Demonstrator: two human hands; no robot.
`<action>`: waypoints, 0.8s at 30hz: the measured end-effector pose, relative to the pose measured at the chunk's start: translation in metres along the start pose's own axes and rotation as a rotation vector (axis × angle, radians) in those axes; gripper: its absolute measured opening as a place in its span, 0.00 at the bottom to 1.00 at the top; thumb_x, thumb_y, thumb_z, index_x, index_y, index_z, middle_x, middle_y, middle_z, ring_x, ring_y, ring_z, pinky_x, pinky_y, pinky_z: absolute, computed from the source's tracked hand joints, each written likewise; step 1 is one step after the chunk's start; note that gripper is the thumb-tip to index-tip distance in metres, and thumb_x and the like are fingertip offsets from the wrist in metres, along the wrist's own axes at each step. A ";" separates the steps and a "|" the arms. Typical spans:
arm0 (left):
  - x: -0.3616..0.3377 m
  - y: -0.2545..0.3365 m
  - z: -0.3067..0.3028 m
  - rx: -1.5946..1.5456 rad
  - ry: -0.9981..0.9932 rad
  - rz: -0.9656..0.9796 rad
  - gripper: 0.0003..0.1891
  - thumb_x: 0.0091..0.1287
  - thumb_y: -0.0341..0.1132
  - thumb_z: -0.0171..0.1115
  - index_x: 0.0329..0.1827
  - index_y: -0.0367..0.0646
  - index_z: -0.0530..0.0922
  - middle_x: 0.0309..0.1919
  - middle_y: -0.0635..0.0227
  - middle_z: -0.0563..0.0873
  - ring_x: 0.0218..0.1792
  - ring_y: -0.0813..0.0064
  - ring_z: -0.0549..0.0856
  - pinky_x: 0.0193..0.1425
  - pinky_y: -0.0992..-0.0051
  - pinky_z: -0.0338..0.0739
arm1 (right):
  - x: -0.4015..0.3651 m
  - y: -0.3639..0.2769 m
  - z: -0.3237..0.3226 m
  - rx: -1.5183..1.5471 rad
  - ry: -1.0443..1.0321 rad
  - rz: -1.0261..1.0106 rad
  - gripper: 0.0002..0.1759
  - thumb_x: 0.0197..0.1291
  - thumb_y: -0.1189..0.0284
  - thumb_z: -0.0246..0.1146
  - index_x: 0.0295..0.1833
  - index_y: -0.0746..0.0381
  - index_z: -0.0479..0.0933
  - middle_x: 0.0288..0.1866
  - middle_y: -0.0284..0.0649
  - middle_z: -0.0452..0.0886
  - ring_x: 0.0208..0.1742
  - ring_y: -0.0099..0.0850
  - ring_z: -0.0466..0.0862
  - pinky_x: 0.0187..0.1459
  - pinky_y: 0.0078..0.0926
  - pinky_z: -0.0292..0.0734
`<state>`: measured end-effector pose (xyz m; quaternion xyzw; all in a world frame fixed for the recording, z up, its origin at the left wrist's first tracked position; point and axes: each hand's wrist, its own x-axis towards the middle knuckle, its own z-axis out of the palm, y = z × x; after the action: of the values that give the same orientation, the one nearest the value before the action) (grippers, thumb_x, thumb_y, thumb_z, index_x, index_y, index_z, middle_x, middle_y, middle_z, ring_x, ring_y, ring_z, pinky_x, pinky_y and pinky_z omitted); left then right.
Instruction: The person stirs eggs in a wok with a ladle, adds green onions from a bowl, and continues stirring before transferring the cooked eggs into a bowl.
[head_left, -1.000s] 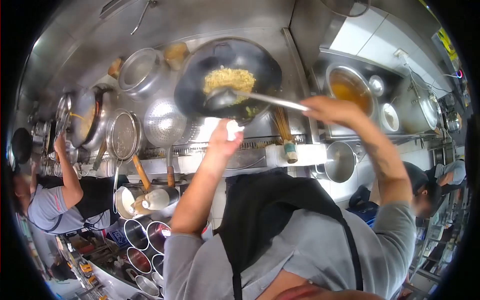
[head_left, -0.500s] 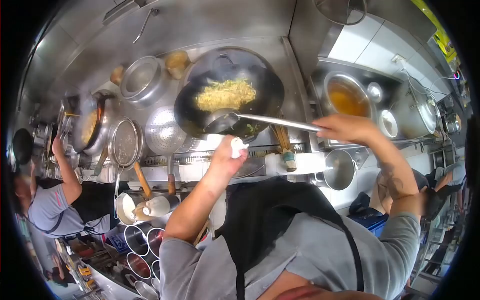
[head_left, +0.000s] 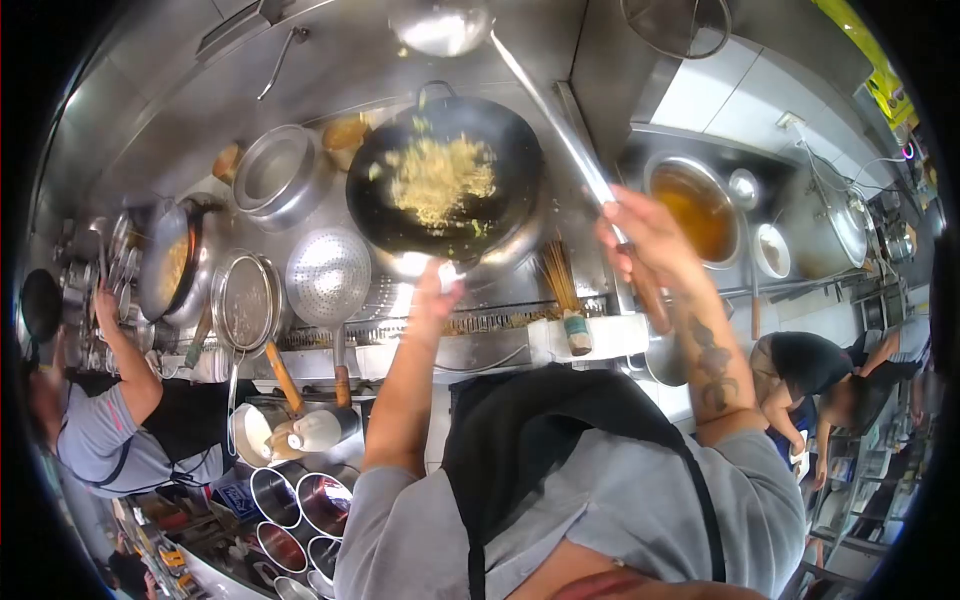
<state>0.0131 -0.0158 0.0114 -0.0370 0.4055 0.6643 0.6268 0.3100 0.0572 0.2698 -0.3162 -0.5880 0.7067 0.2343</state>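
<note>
A black wok (head_left: 515, 185) sits on the stove, with loose yellowish food bits (head_left: 440, 180) and some green pieces spread and blurred above its bottom. At the wok's near rim is my left hand (head_left: 432, 295), closed on the edge through a white cloth (head_left: 447, 274); motion blurs its fingers. My right hand (head_left: 652, 240) grips a long-handled ladle (head_left: 550, 110) near its wooden end, the fingers somewhat loose. The ladle's bowl is raised beyond the wok's far edge, at the top of the view. A few food bits show near the bowl.
Left of the wok are a perforated skimmer (head_left: 328, 278), a mesh strainer (head_left: 247, 302) and a metal pot (head_left: 272, 172). A bamboo brush (head_left: 565, 300) lies right of it, near a pot of amber liquid (head_left: 690, 212). A co-worker (head_left: 105, 420) stands at far left; others are at right.
The ladle has risen out of the wok to beyond its far rim, my right hand turning with it. The wok has shifted slightly left, and the food has gone from a heap to scattered bits.
</note>
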 end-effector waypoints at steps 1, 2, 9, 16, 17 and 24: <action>0.013 0.002 0.002 0.018 0.078 -0.009 0.06 0.66 0.36 0.52 0.39 0.46 0.74 0.29 0.70 0.81 0.24 0.75 0.77 0.18 0.80 0.66 | 0.008 0.003 0.006 0.197 -0.062 0.008 0.25 0.68 0.61 0.55 0.66 0.62 0.66 0.24 0.30 0.70 0.13 0.17 0.66 0.13 0.16 0.63; 0.023 0.002 0.002 0.035 0.157 -0.017 0.05 0.65 0.36 0.54 0.38 0.47 0.75 0.28 0.70 0.80 0.25 0.75 0.77 0.18 0.79 0.66 | 0.016 0.010 0.009 0.394 -0.126 0.018 0.26 0.67 0.60 0.56 0.65 0.63 0.66 0.24 0.30 0.70 0.13 0.17 0.66 0.13 0.16 0.63; 0.025 -0.001 0.002 -0.047 0.051 -0.032 0.03 0.62 0.34 0.57 0.32 0.49 0.73 0.23 0.72 0.76 0.20 0.75 0.72 0.18 0.78 0.65 | 0.113 0.141 0.009 0.264 -0.013 0.471 0.12 0.69 0.62 0.53 0.49 0.60 0.70 0.24 0.29 0.69 0.15 0.18 0.66 0.14 0.21 0.64; 0.026 -0.001 0.002 -0.114 0.060 -0.054 0.04 0.61 0.33 0.58 0.33 0.48 0.71 0.25 0.70 0.76 0.25 0.77 0.74 0.19 0.78 0.65 | 0.095 0.117 0.020 0.128 -0.074 0.434 0.10 0.69 0.65 0.54 0.45 0.61 0.70 0.22 0.31 0.71 0.13 0.20 0.68 0.12 0.22 0.65; 0.025 -0.002 0.001 -0.120 0.061 -0.064 0.05 0.60 0.33 0.59 0.33 0.48 0.71 0.25 0.70 0.76 0.25 0.76 0.74 0.20 0.79 0.65 | 0.107 0.138 0.009 0.081 -0.074 0.459 0.10 0.68 0.65 0.54 0.45 0.62 0.70 0.22 0.31 0.71 0.13 0.20 0.68 0.12 0.22 0.65; 0.013 0.005 0.014 -0.113 0.097 -0.083 0.04 0.59 0.34 0.61 0.32 0.52 0.73 0.23 0.74 0.76 0.23 0.77 0.73 0.20 0.78 0.65 | 0.151 0.128 -0.013 -0.817 0.276 0.040 0.13 0.68 0.65 0.54 0.49 0.63 0.74 0.17 0.37 0.74 0.13 0.27 0.74 0.16 0.29 0.70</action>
<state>0.0131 0.0035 0.0161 -0.1213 0.3953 0.6569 0.6305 0.2210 0.1468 0.1169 -0.4857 -0.7764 0.3714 0.1527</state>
